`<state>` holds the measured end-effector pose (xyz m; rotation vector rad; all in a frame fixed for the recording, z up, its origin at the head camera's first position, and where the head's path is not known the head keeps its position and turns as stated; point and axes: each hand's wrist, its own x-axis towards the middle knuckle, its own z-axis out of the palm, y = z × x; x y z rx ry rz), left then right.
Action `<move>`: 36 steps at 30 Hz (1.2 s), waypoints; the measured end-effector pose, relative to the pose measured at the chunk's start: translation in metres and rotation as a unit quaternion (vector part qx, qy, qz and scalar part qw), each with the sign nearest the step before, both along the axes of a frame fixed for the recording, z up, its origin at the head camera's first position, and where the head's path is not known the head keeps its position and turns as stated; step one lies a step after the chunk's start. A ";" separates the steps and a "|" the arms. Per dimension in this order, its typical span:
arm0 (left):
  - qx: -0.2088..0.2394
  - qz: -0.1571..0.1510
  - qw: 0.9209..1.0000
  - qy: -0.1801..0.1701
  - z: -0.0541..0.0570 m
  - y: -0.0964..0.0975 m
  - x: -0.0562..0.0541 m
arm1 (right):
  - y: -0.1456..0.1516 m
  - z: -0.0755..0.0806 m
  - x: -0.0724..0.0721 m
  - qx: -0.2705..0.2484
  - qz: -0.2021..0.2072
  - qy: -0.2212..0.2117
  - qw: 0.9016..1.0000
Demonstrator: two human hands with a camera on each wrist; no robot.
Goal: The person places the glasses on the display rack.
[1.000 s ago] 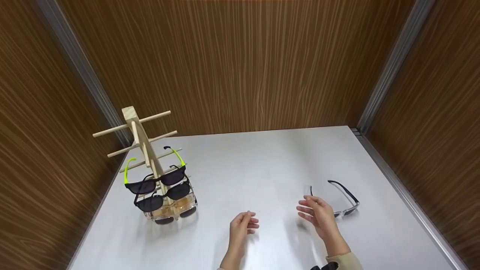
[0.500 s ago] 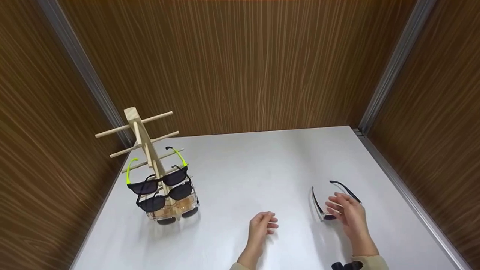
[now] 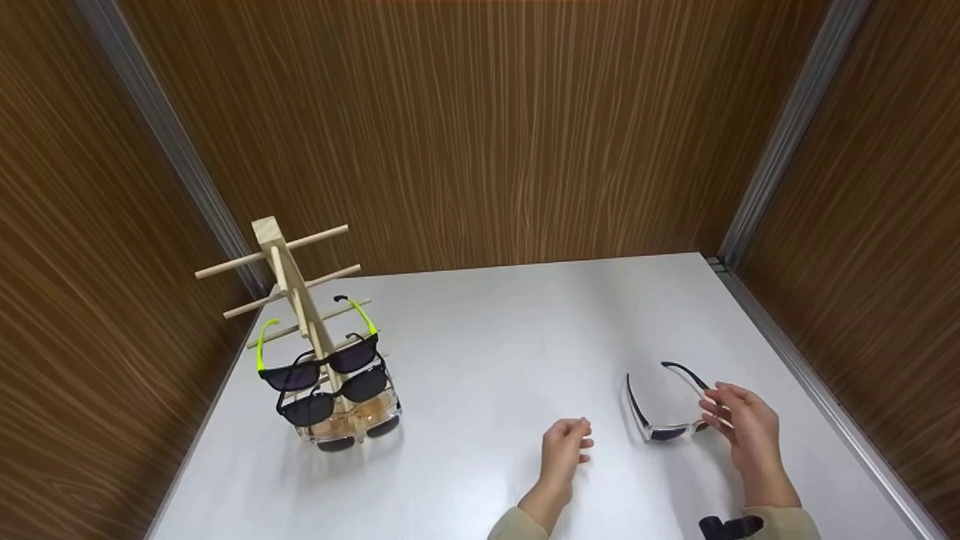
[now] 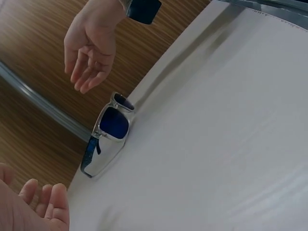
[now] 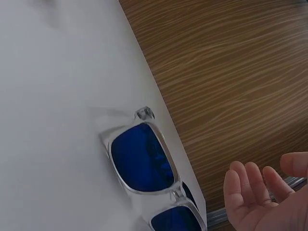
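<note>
A pair of sunglasses with a clear frame, blue mirrored lenses and dark temples (image 3: 669, 433) lies on the white table with its temples spread. My right hand (image 3: 754, 431) hovers beside its right end, covering part of it in the head view. Both wrist views show a gap between that hand and the sunglasses (image 4: 114, 122). The right hand's fingers (image 5: 256, 185) are loosely bent around nothing. To the left of the sunglasses, my left hand (image 3: 562, 457) is over the table, its fingers relaxed and holding nothing.
On the left of the white table (image 3: 480, 337) stands a wooden display rack (image 3: 289, 277) with several pairs of sunglasses on its lower pegs. Its upper pegs are bare. Wood-grain panels (image 3: 480, 135) enclose the table at the back and sides.
Both hands have moved to the right. The right hand has passed across the clear-framed sunglasses to their right end, uncovering the front. The sunglasses stay in place on the table.
</note>
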<state>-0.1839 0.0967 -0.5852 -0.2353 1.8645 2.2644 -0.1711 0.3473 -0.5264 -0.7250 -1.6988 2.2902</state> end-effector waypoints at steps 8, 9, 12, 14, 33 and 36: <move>0.003 0.000 1.000 -0.014 -0.004 0.022 -0.005 | 0.026 -0.009 0.003 -0.009 -0.044 -0.016 0.999; 0.004 0.000 1.000 -0.014 -0.004 0.024 -0.006 | 0.029 -0.011 0.003 -0.003 -0.046 -0.024 0.999; 0.007 -0.003 1.000 -0.020 -0.005 0.031 -0.009 | 0.036 -0.017 0.001 0.016 -0.045 -0.050 0.998; 0.004 -0.008 1.000 -0.030 -0.005 0.037 -0.010 | 0.040 -0.021 -0.002 0.033 -0.042 -0.066 0.996; -0.028 -0.126 0.985 -0.113 -0.008 0.071 -0.022 | 0.055 -0.039 -0.023 0.138 0.053 -0.137 0.979; -0.035 -0.137 0.983 -0.117 -0.007 0.075 -0.022 | 0.058 -0.043 -0.025 0.131 0.058 -0.144 0.979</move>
